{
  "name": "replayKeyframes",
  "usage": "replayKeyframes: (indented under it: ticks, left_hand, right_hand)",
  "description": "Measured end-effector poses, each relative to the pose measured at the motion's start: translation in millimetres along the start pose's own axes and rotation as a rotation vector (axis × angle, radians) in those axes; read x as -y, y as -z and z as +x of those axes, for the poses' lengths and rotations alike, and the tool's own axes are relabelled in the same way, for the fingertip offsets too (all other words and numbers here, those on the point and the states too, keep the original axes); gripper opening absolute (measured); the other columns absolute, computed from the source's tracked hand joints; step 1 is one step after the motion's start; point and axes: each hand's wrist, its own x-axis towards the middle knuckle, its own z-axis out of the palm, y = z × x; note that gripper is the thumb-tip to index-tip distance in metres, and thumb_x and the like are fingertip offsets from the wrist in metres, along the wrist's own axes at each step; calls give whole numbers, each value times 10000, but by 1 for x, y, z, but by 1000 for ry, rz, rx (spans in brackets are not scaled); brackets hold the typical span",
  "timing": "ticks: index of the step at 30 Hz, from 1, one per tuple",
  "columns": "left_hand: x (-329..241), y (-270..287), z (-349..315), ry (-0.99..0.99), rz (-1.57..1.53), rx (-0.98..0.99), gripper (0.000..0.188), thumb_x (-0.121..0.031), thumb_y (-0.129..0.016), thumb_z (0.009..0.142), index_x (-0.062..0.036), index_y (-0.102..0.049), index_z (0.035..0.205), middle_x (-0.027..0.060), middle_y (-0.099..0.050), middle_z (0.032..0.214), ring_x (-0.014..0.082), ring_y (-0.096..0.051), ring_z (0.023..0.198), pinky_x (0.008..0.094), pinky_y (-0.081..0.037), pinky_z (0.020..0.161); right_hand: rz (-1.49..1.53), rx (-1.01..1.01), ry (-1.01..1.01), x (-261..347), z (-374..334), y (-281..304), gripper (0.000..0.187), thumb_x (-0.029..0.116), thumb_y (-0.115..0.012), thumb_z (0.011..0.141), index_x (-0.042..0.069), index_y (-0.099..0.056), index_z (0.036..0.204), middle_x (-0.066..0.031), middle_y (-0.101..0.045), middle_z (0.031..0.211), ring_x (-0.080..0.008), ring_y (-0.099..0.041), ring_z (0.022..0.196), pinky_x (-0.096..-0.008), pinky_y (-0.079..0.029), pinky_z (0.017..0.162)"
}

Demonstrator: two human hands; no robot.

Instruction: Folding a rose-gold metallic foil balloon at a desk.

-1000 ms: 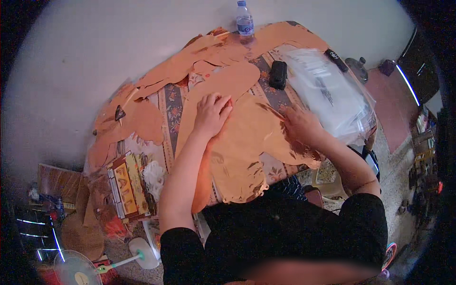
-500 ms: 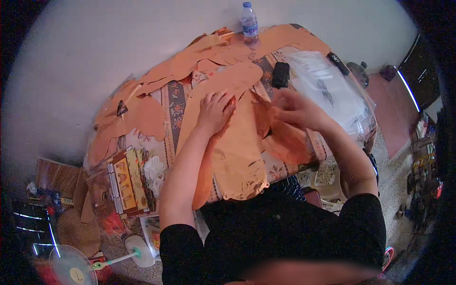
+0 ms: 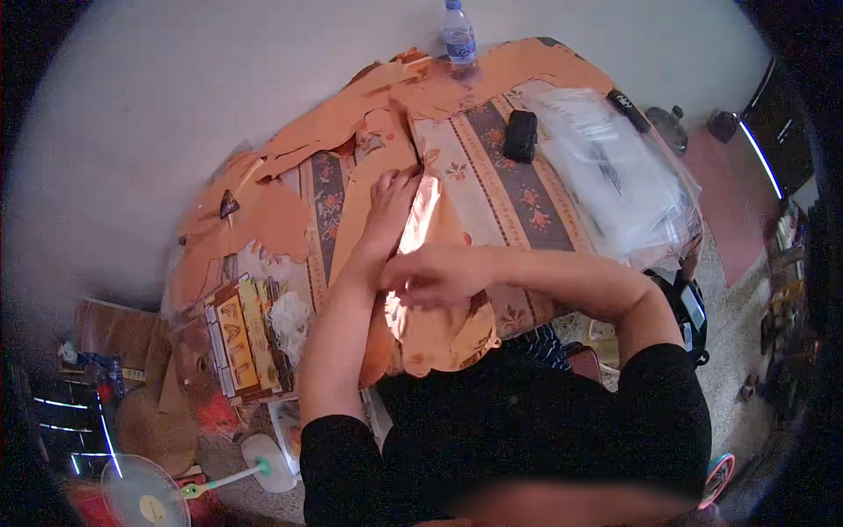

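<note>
An orange, copper-shiny foil sheet (image 3: pixel 443 327) lies lengthwise in front of me, its near end against my black shirt. A bright, glossy fold runs up its middle. My left hand (image 3: pixel 392 200) rests on the orange material left of this fold, fingers laid forward and pressing down. My right hand (image 3: pixel 439 274) reaches leftward across the sheet, close to my left forearm. It is smeared by motion, so whether its fingers grip the foil edge does not show. Beyond my left hand a narrow dark edge of the material stands up.
More crumpled orange sheets (image 3: pixel 263 220) cover the table's left and far sides. At the far edge stands a water bottle (image 3: pixel 459 39). A black case (image 3: pixel 521 136) and clear plastic packets (image 3: pixel 606 167) lie right. Boxes (image 3: pixel 241 338) and white bands (image 3: pixel 291 321) sit near left.
My right hand has swung from the right side leftward over the sheet. The orange material on the right is folded over, baring patterned tablecloth. My left hand stays almost in place.
</note>
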Motion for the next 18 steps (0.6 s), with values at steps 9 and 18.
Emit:
replayKeyframes:
  ticks: [9, 18]
  left_hand:
    - [3, 0, 4, 101, -185, 24, 390, -226, -475, 885, -172, -573, 1259, 8, -493, 1354, 264, -417, 1216, 405, -307, 1023]
    - [30, -50, -1, 296, -368, 49, 464, -291, -480, 900, -154, -479, 1343, 91, -450, 1381, 298, -397, 1231, 431, -295, 1038]
  right_hand:
    - [-783, -589, -169, -76, -21, 72, 513, 232, -525, 911, -58, -423, 1321, -240, -408, 1375, -362, -379, 1295, -407, -322, 1077]
    - [-835, -650, -193, -81, 37, 56, 713, 470, -435, 942, 16, -236, 1454, -224, -286, 1474, -394, -233, 1384, -500, -158, 1138]
